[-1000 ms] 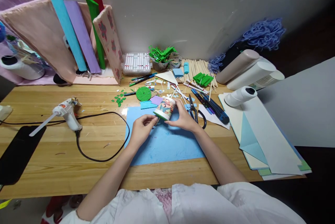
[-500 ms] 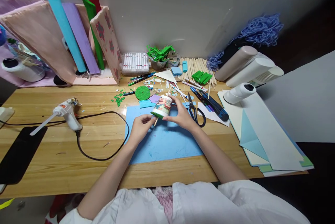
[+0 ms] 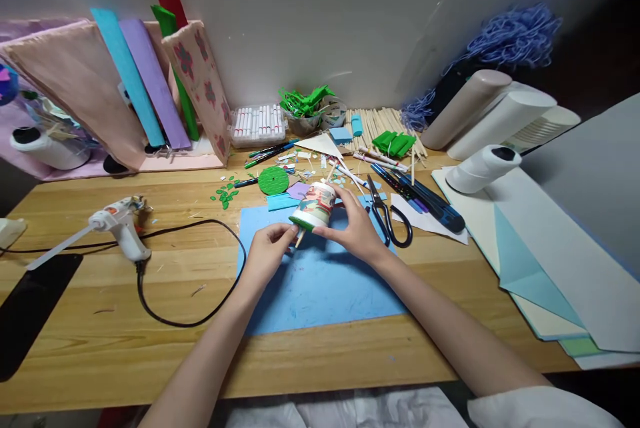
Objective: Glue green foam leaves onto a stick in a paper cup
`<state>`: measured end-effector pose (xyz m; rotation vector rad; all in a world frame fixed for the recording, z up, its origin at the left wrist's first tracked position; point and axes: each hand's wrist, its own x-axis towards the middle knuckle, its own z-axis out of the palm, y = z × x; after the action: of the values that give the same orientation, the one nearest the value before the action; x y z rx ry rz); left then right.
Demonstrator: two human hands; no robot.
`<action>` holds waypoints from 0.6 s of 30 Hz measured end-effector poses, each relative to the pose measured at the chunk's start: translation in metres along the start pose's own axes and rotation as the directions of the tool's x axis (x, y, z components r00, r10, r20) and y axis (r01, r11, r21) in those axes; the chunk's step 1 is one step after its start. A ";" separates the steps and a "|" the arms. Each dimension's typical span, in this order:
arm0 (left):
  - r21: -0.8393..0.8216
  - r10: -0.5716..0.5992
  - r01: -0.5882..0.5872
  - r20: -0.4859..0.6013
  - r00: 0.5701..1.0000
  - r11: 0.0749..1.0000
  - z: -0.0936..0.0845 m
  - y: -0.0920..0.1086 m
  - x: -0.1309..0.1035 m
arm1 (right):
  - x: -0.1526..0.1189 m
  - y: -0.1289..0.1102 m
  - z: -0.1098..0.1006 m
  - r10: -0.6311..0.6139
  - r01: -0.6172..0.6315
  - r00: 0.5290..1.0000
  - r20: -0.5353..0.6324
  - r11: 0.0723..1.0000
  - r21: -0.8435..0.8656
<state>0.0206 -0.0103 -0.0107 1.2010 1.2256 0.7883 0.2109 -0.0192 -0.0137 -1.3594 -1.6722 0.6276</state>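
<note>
A printed paper cup [image 3: 318, 205] is tilted above the blue sheet [image 3: 320, 295], its wider green-covered end facing down and toward me. A thin wooden stick [image 3: 299, 239] pokes out of that green end, and another length shows above the cup. My right hand [image 3: 357, 225] is closed around the cup's right side, thumb near the green edge. At the lower left, my left hand [image 3: 273, 248] has thumb and fingers pinched at the green rim, close beside the stick; its exact contact is partly hidden. A green disc [image 3: 273, 181] lies behind the hands.
Black-handled scissors [image 3: 387, 218] lie right of the cup. To the left are a glue gun [image 3: 123, 228] with its looped cord and a black phone [image 3: 35, 311]. Green leaf-shaped bits [image 3: 226, 197], paper scraps, markers [image 3: 257, 123] and wooden sticks [image 3: 377, 123] lie toward the wall.
The camera view has shifted, so the table appears closer and the things at the right sit farther right. Both hands keep nearly the same hold on the cup.
</note>
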 end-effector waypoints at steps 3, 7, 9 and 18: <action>0.079 0.047 -0.048 0.015 0.999 0.996 0.002 0.003 -0.002 | 0.000 -0.001 0.001 -0.008 0.007 0.999 -0.043 1.000 -0.025; 0.248 0.134 -0.126 -0.017 0.991 0.961 0.007 0.005 -0.008 | -0.002 -0.004 0.004 0.016 -0.022 0.994 -0.105 0.998 -0.056; 0.363 0.207 -0.178 -0.042 0.977 0.915 0.009 0.005 -0.012 | -0.003 -0.006 0.005 0.037 -0.046 0.993 -0.116 0.996 -0.075; 0.623 0.427 -0.334 0.000 0.904 0.708 0.020 0.000 -0.023 | -0.007 -0.011 0.008 0.084 -0.104 0.986 -0.142 0.985 -0.138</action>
<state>0.0350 -0.0367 -0.0063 2.0177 1.4283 0.8123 0.1986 -0.0277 -0.0110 -1.5576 -1.5763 0.4626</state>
